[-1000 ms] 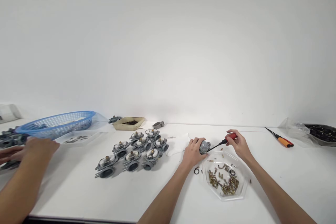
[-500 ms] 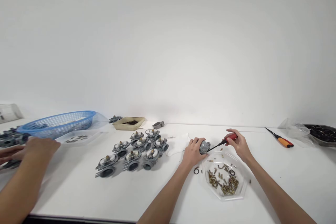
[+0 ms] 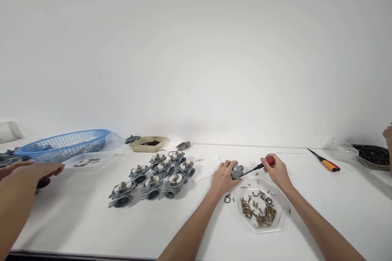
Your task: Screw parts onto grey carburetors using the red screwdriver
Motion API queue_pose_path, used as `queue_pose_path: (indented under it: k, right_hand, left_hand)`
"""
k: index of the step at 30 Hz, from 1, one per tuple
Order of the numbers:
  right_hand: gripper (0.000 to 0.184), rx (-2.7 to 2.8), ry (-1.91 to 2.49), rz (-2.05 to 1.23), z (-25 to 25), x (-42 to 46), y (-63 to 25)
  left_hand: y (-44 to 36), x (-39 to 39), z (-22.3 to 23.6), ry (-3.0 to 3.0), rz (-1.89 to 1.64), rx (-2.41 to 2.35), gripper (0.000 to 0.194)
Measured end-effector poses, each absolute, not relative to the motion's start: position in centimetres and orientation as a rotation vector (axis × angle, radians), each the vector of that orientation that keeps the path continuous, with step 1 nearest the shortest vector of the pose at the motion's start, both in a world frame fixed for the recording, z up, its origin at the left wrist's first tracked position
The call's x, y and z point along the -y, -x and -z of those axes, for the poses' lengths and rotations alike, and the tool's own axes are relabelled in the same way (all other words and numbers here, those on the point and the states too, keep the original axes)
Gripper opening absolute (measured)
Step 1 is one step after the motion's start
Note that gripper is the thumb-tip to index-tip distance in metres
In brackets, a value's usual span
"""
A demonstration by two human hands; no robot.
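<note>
My left hand [image 3: 223, 176] is wrapped round a grey metal carburetor [image 3: 237, 171] and steadies it on the white table. My right hand [image 3: 276, 171] grips the red handle of a screwdriver [image 3: 259, 166], whose dark shaft slants down to the left. Its tip meets the low right side of the carburetor; the exact contact point is too small to make out. Just in front, a clear octagonal tray [image 3: 284, 225] holds many small brass screws and jets [image 3: 266, 217] and a black O-ring [image 3: 268, 200]. Another O-ring [image 3: 227, 200] lies left of the tray.
Several carburetor bodies [image 3: 152, 187] stand in rows left of me. Beyond are a cream tray [image 3: 134, 147], a blue basket [image 3: 63, 155] and a shallow clear tray [image 3: 105, 163]. A co-worker's hands [image 3: 33, 173] work far left. Right lie an orange-handled screwdriver [image 3: 328, 165] and a dark-filled tray [image 3: 372, 157].
My right hand has shifted its hold on the screwdriver handle, fingers now more curled round it. The co-worker's hands at left have moved, and another person's hand appears at the right edge.
</note>
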State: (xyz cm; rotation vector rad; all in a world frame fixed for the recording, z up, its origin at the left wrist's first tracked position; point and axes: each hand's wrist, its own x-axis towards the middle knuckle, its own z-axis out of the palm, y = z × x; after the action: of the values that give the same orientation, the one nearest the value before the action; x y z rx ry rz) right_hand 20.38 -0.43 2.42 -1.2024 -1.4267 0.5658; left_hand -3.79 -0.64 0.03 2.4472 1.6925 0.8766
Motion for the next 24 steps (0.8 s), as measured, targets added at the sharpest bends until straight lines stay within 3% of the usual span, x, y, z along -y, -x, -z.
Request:
queue_pose_path:
  k: [4,11,16,24]
  right_hand:
    - [0.058,1.443,0.915,-0.795,-2.5,0.5,-20.3]
    - [0.04,1.413,1.103,-0.661,-2.9,0.5,-20.5]
    - [0.049,1.536,0.827,-0.873,-3.5,0.7,-21.2]
    - [0.045,1.424,1.051,-0.726,-3.3,0.7,-20.3]
  left_hand:
    - [3.9,0.6,0.1,-2.461,-0.87,-1.698,0.052]
    - [3.8,0.5,0.2,-2.461,-0.886,-1.73,0.053]
    - [3.8,0.5,0.2,-2.472,-0.894,-1.726,0.053]
    - [3.8,0.3,0.4,-2.496,-0.889,-1.736,0.053]
